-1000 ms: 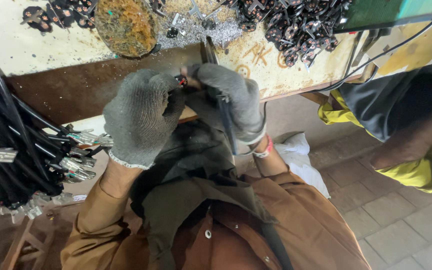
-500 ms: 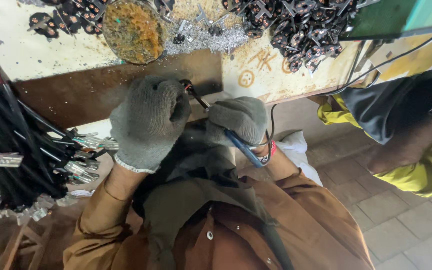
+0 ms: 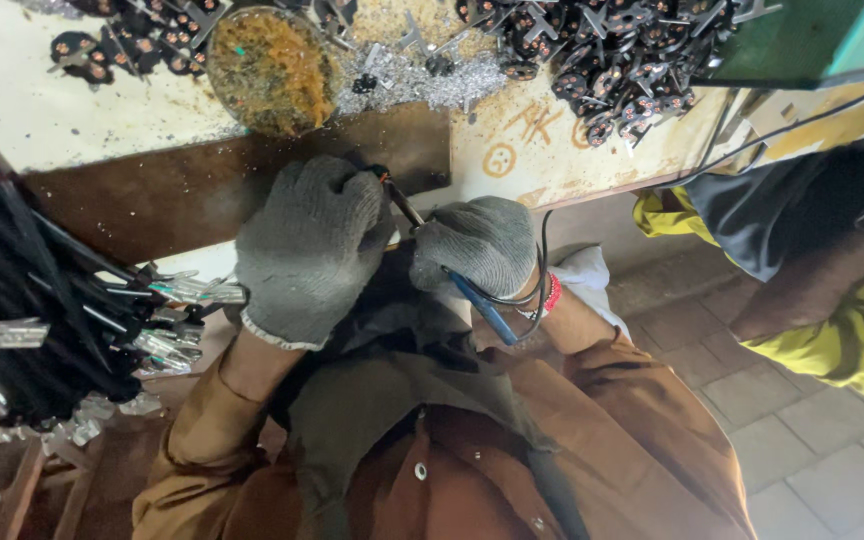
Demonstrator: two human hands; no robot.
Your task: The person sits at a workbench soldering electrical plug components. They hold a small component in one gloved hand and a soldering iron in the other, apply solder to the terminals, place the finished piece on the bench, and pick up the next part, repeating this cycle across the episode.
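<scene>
Two gloved hands meet at the bench edge (image 3: 252, 205): right hand (image 3: 477, 245) grips soldering iron (image 3: 472, 300), left hand (image 3: 312, 245) closed.

Grey knitted cloth gloves on left hand (image 3: 310, 250) and right hand (image 3: 477, 245), blue glossy plastic tool handle (image 3: 484, 310), rough rusty bench (image 3: 552, 150)

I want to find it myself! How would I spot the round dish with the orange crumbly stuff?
Look at the pale workbench along the top of the picture. Near its middle, above the left hand in its grey glove, sits the round dish. Black parts and silver scraps lie around it, but it alone is a circle filled with rusty orange-brown.
</scene>
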